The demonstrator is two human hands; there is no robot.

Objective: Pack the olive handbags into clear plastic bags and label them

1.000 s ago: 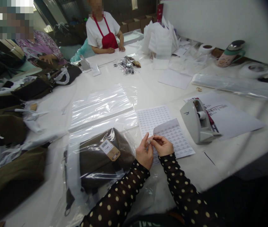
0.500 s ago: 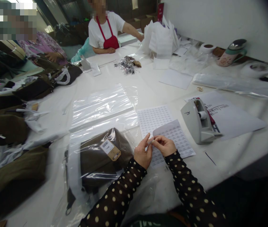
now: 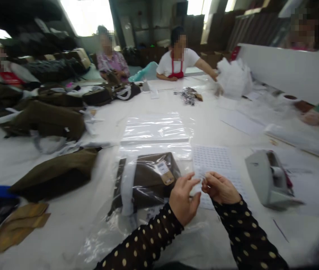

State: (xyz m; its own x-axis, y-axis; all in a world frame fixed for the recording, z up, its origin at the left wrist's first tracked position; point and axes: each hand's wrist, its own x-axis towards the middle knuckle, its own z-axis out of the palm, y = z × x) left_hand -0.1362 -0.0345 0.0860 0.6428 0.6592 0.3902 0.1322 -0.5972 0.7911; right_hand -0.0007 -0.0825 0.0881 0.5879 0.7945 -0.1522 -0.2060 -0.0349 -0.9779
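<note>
My left hand (image 3: pixel 184 199) is open, its fingers apart and the fingertips just left of my other hand's. My right hand (image 3: pixel 220 187) pinches a small whitish sticker (image 3: pixel 203 178), blurred at its fingertips. Below both hands lies a sheet of printed labels (image 3: pixel 211 157) on the white table. Left of it, a dark olive bag (image 3: pixel 148 182) lies inside a clear plastic bag (image 3: pixel 155 129). A brown tag with a white barcode label (image 3: pixel 164 173) shows at the bag's upper right.
A grey tape dispenser (image 3: pixel 269 183) stands at the right on paper. More olive bags (image 3: pixel 55 172) lie along the left, near brown cloth pieces (image 3: pixel 18 228). Silvery small parts (image 3: pixel 189 96) sit farther back. A co-worker in a red apron (image 3: pixel 178 69) reaches toward white foam sheets (image 3: pixel 234 78).
The view has swung left and up. My hands have drawn apart: the left has let go and spread its fingers, while the right keeps its pinch. The label sheet's folded-over part lies lower.
</note>
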